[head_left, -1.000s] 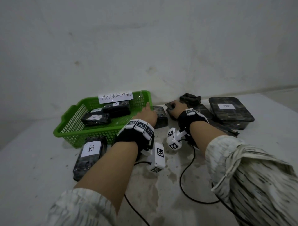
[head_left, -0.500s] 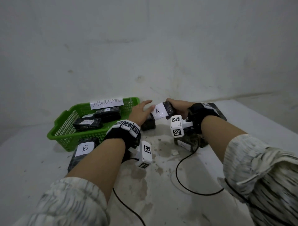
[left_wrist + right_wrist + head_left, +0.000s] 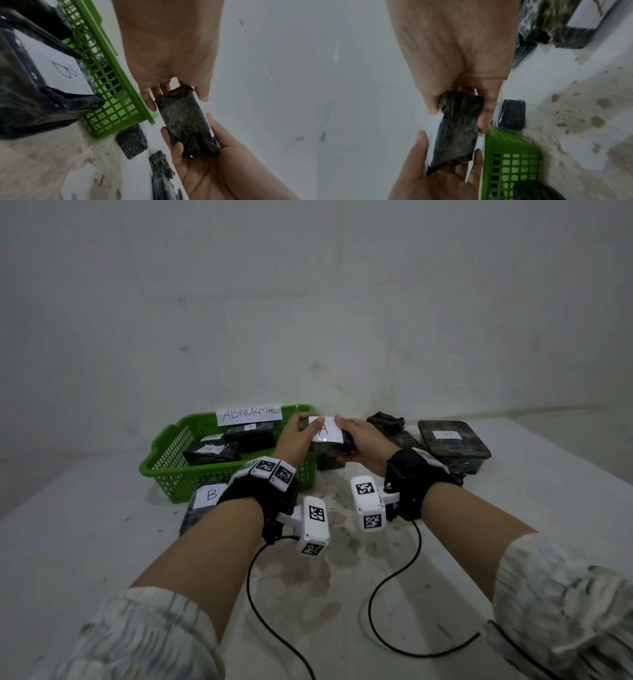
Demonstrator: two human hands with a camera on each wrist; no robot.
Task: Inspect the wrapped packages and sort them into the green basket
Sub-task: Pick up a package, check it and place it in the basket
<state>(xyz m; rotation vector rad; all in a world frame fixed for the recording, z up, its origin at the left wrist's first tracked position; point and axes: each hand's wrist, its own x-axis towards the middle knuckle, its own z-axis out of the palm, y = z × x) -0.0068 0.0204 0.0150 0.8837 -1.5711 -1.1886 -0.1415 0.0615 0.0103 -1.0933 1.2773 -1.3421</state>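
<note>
A dark wrapped package with a white label marked A (image 3: 326,435) is held up in the air just right of the green basket (image 3: 161,455). My left hand (image 3: 303,428) grips its left end and my right hand (image 3: 346,430) grips its right end. In the left wrist view the left hand (image 3: 177,95) pinches the package (image 3: 185,121) between thumb and fingers. The right wrist view shows the right hand (image 3: 458,116) holding the package (image 3: 458,135) the same way. The basket carries a paper sign reading ABNORMAL (image 3: 249,414) and holds dark packages (image 3: 210,451).
A package labelled B (image 3: 205,501) lies in front of the basket. A small dark package (image 3: 330,464) sits on the table under my hands. Larger wrapped packages (image 3: 452,445) and a crumpled one (image 3: 385,421) lie at the back right by the wall. Cables (image 3: 387,611) trail across the stained table.
My right hand lifted the A package off the table and brought it left. My left hand left the basket's corner and took hold of the package's other end.
</note>
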